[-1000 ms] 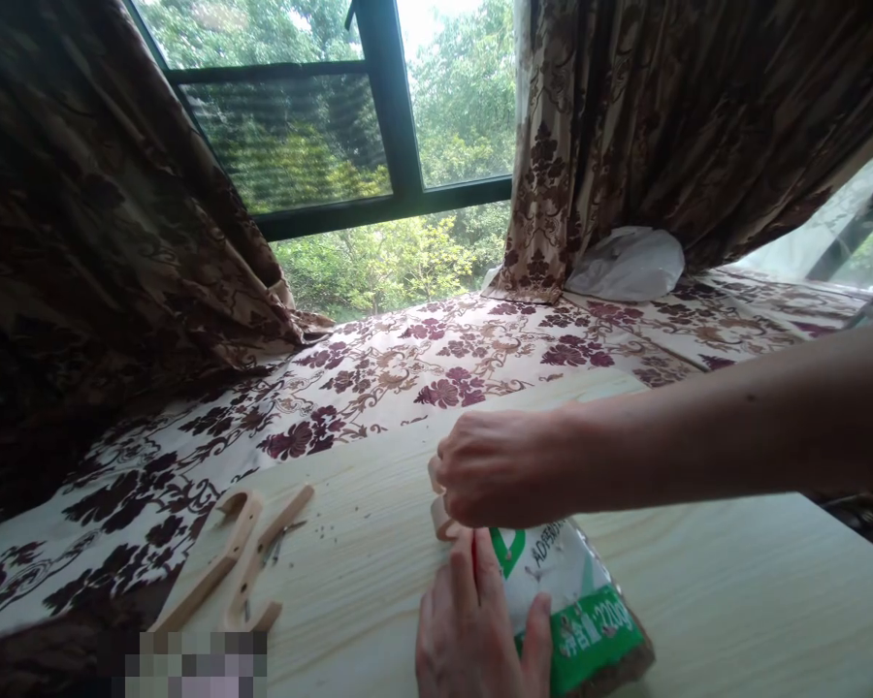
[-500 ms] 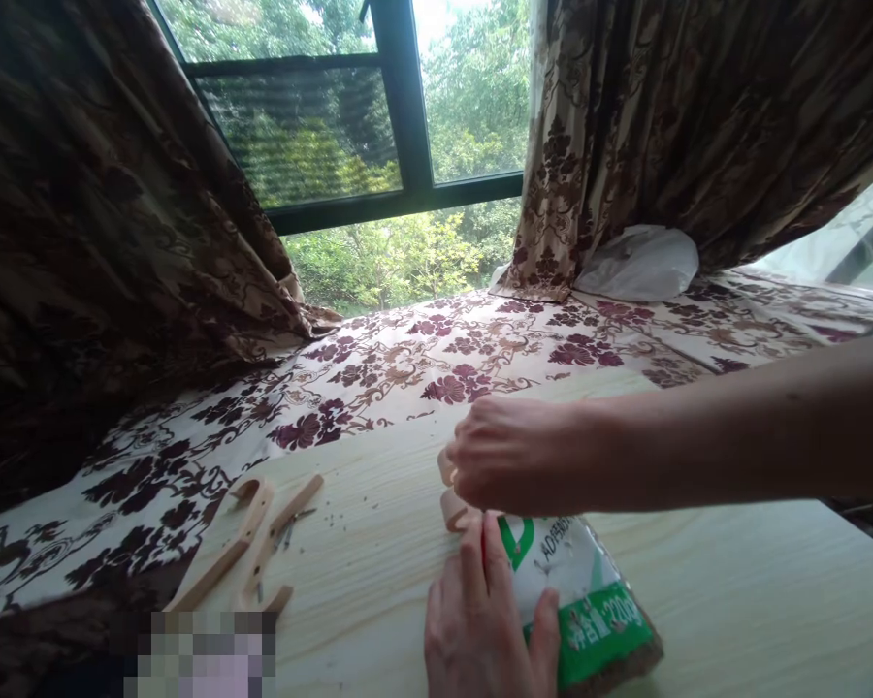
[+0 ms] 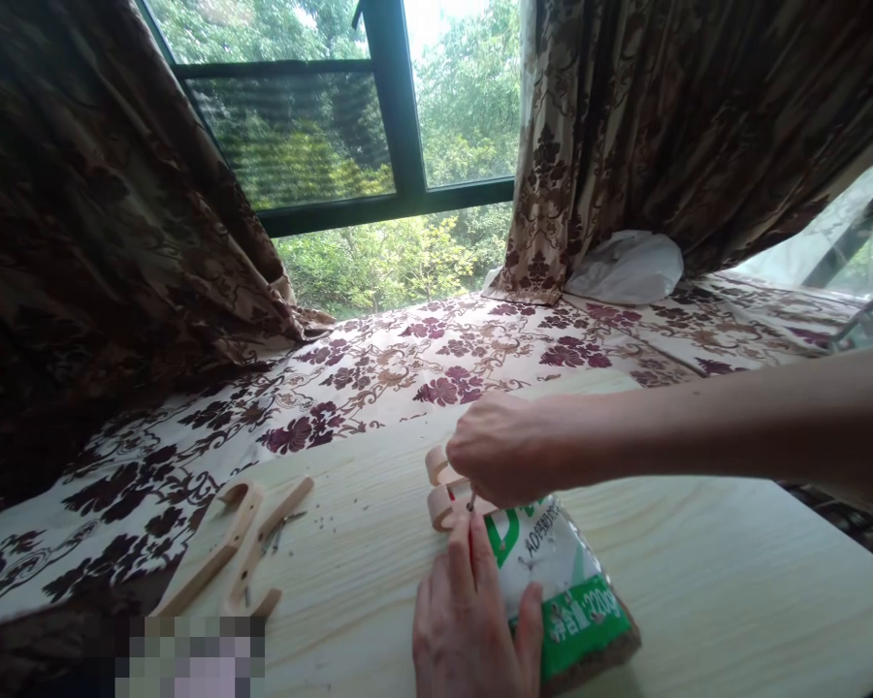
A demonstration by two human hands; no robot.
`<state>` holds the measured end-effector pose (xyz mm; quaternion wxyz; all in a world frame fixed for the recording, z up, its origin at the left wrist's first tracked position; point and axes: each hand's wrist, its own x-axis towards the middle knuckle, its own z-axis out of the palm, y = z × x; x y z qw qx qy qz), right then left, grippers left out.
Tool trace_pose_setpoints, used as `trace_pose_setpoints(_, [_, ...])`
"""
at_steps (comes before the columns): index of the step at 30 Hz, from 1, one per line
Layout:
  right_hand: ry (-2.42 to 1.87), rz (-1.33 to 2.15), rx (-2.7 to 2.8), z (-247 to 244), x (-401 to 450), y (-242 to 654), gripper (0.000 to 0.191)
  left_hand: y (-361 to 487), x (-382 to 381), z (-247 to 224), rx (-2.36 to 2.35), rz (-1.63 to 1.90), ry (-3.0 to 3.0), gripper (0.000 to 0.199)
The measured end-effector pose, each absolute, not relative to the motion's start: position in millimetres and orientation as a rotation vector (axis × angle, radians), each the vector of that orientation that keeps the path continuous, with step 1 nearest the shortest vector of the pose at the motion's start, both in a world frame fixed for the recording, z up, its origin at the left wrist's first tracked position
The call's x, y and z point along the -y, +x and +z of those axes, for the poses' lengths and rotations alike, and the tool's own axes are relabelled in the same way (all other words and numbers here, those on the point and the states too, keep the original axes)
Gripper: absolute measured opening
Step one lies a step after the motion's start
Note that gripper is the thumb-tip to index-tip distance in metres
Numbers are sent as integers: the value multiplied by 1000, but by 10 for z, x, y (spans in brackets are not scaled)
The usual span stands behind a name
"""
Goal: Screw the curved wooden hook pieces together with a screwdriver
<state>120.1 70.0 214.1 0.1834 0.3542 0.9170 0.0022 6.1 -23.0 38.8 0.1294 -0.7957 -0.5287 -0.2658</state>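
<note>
A curved wooden hook piece (image 3: 440,508) lies beside the green and white package (image 3: 582,620) on the pale wooden board (image 3: 364,582). My left hand (image 3: 472,620) rests partly on the package, its index and middle fingers pressed together on the wooden piece, the thumb spread to the right. Something red shows by those fingertips. Just above, my right hand (image 3: 499,446) is closed in a fist round a thin metal shaft (image 3: 471,500) that points down at the wood; the rest of it is hidden. Another curled wooden end (image 3: 436,465) shows left of this fist.
Two loose wooden hooks (image 3: 222,548) (image 3: 262,553) lie on the board's left side, with several screws (image 3: 280,531) and small dark bits near them. Patterned cloth (image 3: 364,368) spreads behind the board. Farther back are a white plastic bag (image 3: 630,267), curtains (image 3: 545,194) and a window.
My right hand has lifted slightly off the wooden piece, so the metal shaft and more of the curled ends now show. The whole view has shifted a little; my left hand keeps its place on the wood.
</note>
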Motion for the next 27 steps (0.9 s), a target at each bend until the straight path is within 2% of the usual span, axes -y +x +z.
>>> trace_pose_setpoints(7, [498,437,-2896,1984,-594,1199,21,46,251,370,1559,-718,-2326,41])
trace_pose_setpoints(10, [377,461,-2948,1902,-597,1223,23,39,248,346,1538,-697,-2304,39])
trace_pose_setpoints(14, [540,329,-2953,1944,-658,1233,20,48,234,355,1536,-777,-2326,44])
trace_pose_setpoints(19, [959,38,-2535,2168,-741,1141,12,58,231,381,1508,-823,-2326,48])
trace_pose_setpoints(27, [752,178,-2756,2119,-611,1145,17,52,247,377,1567,-776,-2364,48])
